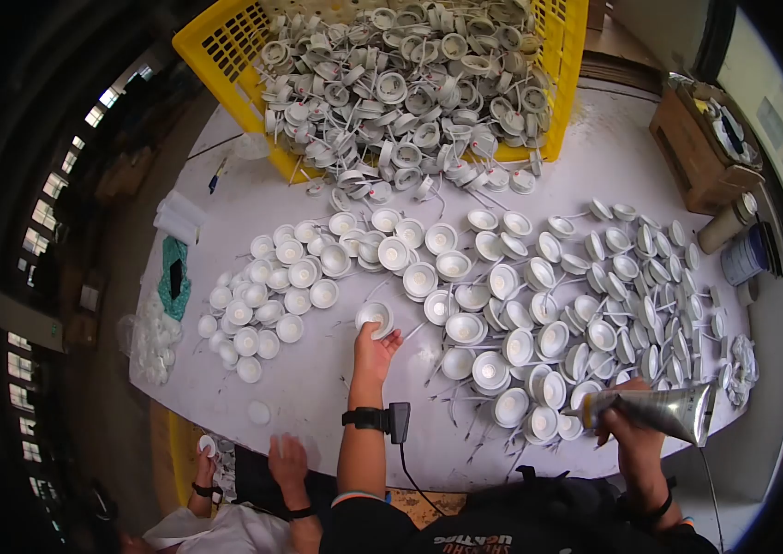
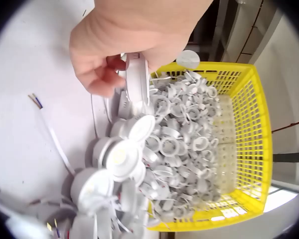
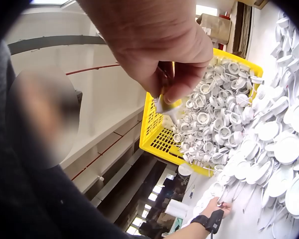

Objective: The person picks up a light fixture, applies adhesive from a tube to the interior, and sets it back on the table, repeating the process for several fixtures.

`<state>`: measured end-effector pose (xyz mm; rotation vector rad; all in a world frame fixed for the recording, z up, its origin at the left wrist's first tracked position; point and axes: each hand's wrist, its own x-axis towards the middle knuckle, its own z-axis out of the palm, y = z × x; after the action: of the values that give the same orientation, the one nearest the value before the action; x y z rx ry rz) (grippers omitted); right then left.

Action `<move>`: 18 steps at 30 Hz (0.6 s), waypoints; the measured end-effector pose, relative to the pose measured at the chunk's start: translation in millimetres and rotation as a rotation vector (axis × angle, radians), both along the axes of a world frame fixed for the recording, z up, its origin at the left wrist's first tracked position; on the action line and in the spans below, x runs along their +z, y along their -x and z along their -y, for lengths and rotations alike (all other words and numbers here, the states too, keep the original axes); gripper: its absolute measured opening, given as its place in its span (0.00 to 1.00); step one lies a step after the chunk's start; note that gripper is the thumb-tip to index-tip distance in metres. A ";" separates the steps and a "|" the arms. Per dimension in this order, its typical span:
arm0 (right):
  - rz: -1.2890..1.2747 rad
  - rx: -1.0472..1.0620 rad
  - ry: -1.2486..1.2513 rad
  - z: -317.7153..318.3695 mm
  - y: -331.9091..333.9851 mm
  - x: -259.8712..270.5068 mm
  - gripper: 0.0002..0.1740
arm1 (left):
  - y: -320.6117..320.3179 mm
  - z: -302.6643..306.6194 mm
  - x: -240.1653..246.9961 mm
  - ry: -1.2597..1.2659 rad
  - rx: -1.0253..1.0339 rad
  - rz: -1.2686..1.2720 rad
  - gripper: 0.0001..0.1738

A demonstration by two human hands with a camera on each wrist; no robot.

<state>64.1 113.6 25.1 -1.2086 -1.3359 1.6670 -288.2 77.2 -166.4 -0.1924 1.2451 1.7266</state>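
Observation:
My left hand point(image 1: 378, 340) pinches a white round lamp housing point(image 1: 375, 317) on the white table point(image 1: 317, 397), left of the spread-out housings. In the left wrist view, fingers and thumb of that hand point(image 2: 120, 74) hold the housing point(image 2: 137, 84) on edge. My right hand point(image 1: 620, 423) grips a silver squeeze tube point(image 1: 666, 409) at the near right, and the tube's nozzle points left over the nearest housings. In the right wrist view the right hand point(image 3: 172, 82) is curled round the tube's white nozzle point(image 3: 167, 106).
A yellow crate point(image 1: 225, 55) heaped with white housings stands at the back. Several rows of housings point(image 1: 520, 295) cover the table's middle and right. A cardboard box point(image 1: 698, 152) sits far right. Another person's hands point(image 1: 288, 462) are at the near left edge.

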 end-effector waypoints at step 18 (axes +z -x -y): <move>0.322 0.269 -0.784 16.9 -55.0 50.0 0.09 | -254.7 71.2 167.9 -0.513 -0.651 0.458 0.31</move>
<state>119.1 96.6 75.1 -0.8524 -2.1532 0.9335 -33.5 6.0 1.5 0.1132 0.4274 1.2701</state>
